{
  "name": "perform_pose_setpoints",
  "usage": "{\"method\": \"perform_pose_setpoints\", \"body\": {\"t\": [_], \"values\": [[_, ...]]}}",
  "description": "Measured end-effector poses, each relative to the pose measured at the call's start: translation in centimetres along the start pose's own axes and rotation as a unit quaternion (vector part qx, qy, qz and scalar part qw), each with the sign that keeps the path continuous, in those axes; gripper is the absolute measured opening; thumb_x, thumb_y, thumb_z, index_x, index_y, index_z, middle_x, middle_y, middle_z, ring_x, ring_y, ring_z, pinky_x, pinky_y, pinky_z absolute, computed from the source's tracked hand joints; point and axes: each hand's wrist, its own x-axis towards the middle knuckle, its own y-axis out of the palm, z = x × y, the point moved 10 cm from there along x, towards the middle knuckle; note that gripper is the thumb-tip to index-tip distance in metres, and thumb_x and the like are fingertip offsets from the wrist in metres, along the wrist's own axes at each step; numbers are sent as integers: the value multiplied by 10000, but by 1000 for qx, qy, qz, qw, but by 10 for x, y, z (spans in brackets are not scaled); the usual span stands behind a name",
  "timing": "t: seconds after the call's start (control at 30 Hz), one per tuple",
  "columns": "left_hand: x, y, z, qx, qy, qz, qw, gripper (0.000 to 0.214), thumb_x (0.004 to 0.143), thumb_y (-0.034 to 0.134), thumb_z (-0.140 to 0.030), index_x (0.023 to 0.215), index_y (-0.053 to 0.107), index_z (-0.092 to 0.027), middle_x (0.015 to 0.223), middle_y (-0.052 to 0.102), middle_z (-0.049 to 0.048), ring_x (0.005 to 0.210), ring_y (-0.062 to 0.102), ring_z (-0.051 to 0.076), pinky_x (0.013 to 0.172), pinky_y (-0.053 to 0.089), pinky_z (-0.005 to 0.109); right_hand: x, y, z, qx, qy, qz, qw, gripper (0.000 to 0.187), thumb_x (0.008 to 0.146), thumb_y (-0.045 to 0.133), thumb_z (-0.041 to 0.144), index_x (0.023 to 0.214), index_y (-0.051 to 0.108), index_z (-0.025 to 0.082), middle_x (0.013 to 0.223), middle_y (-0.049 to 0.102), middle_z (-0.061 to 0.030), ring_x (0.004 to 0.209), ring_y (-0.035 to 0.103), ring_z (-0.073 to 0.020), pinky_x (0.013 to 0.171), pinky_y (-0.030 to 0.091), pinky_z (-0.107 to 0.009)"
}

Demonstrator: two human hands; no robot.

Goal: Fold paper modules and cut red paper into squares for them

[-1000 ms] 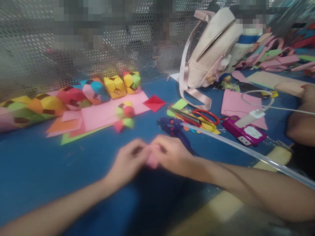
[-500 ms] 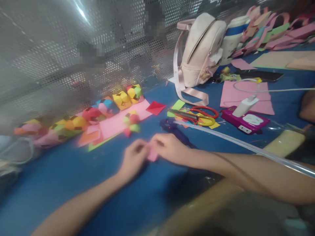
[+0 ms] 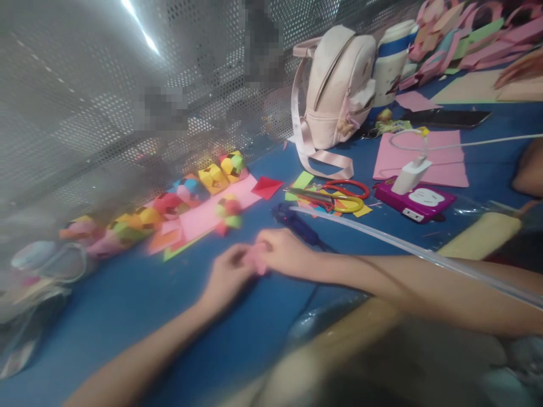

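Observation:
My left hand (image 3: 227, 274) and my right hand (image 3: 283, 252) meet over the blue table (image 3: 127, 299), both pinched on a small pink folded paper piece (image 3: 255, 261) between their fingertips. The picture is blurred by motion. Just behind my right hand lies a dark blue glue gun (image 3: 297, 221). A small multicoloured folded paper ball (image 3: 227, 212) sits on pink paper sheets (image 3: 203, 215) beyond my hands.
A row of coloured paper cubes (image 3: 178, 192) runs along a perforated metal wall (image 3: 106, 102). Red-and-yellow scissors (image 3: 339, 198), a red paper square (image 3: 266, 186), a magenta power bank with charger (image 3: 413, 198), a pink backpack (image 3: 335, 96) and another person's arm (image 3: 528, 169) lie right.
The camera has swung left and tilted, so the table items have shifted right and up in view. My hands stay together on the pink paper piece.

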Motion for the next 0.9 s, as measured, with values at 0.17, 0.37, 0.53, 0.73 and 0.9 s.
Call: {"method": "perform_pose_setpoints", "body": {"t": [0.17, 0.37, 0.53, 0.73, 0.9], "values": [[-10, -5, 0, -25, -25, -21, 999, 332, 722, 657, -386, 911, 719, -121, 818, 724, 73, 702, 623, 175, 664, 484, 275, 0, 5, 1, 0, -14, 6, 1000, 144, 747, 567, 42, 662, 605, 152, 648, 628, -1, 619, 521, -111, 585, 336, -225], [-8, -32, -3, 31, 4, -91, 995, 213, 710, 641, -321, 768, 708, -127, 733, 707, 49, 701, 605, 167, 652, 468, 256, -2, 2, 8, 9, -24, 25, 999, 214, 876, 481, 135, 818, 686, 149, 760, 707, -48, 691, 614, -129, 650, 396, -236], [-2, -50, 6, 4, 5, -139, 990, 170, 659, 632, -263, 750, 683, -129, 719, 693, 43, 675, 603, 163, 630, 468, 257, -2, 1, 6, -54, -8, 60, 997, 261, 902, 446, 146, 890, 706, 138, 831, 728, -87, 740, 645, -152, 693, 407, -255], [2, -47, 11, -35, 8, -153, 988, 153, 624, 635, -231, 754, 637, -149, 878, 708, 74, 748, 638, 185, 695, 503, 309, -4, 12, 3, -72, -3, 99, 993, 203, 874, 515, 178, 897, 714, 140, 849, 732, -90, 766, 652, -167, 663, 399, -249], [0, -33, 8, -73, -4, -146, 987, 151, 623, 655, -241, 729, 599, -150, 880, 705, 78, 788, 639, 193, 695, 505, 307, -3, 14, -2, -68, 23, 94, 993, 203, 871, 561, 268, 785, 691, 138, 736, 711, -72, 659, 613, -149, 574, 354, -241]]}}
